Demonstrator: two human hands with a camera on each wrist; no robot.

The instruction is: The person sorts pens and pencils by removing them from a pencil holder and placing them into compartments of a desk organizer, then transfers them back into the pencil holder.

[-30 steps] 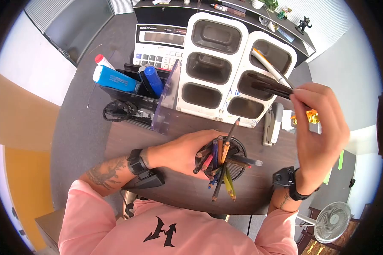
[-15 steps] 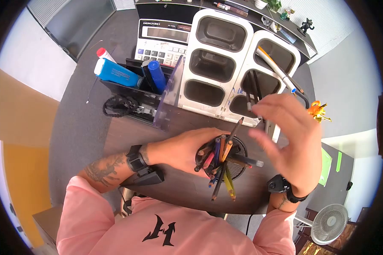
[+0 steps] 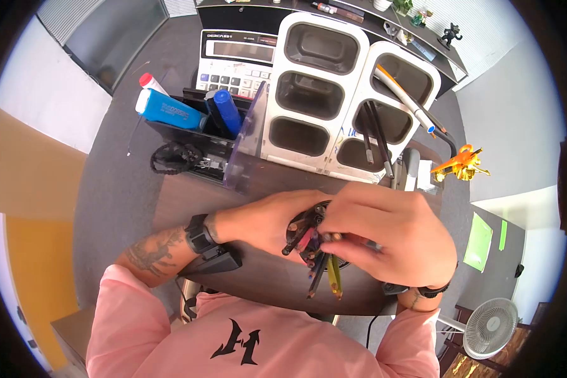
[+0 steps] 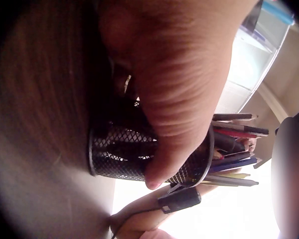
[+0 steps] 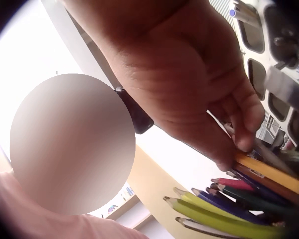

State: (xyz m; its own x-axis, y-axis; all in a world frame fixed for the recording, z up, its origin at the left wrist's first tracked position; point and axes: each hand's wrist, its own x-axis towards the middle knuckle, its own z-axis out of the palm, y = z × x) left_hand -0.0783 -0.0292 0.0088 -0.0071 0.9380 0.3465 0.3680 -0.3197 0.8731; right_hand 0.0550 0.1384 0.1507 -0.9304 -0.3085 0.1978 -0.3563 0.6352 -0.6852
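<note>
My left hand (image 3: 258, 220) grips the side of a black mesh pencil cup (image 4: 122, 149), its thumb across the mesh in the left wrist view. Colored pencils in the cup fan out over the rim, among them yellow-green ones (image 5: 214, 211). Over the cup, my right hand (image 3: 397, 236) pinches at pencil ends with thumb and fingers. In the right wrist view these fingertips are on an orange pencil (image 5: 276, 172) and a brown pencil (image 5: 274, 186) beside it. Dark pencils (image 3: 379, 138) lean in the white organizer (image 3: 326, 167), beyond the hands.
A white pen (image 3: 406, 104) leans in the organizer's far right compartment. A calculator (image 3: 239, 60) lies behind a black desk caddy (image 3: 176, 138) with markers at left. A stapler (image 3: 409, 167) and an orange ornament (image 3: 465, 164) are at right.
My right hand has let go of the dark pencils, which now stand in the organizer, and has come back to the cup's pencils. The left hand has stayed on the cup.
</note>
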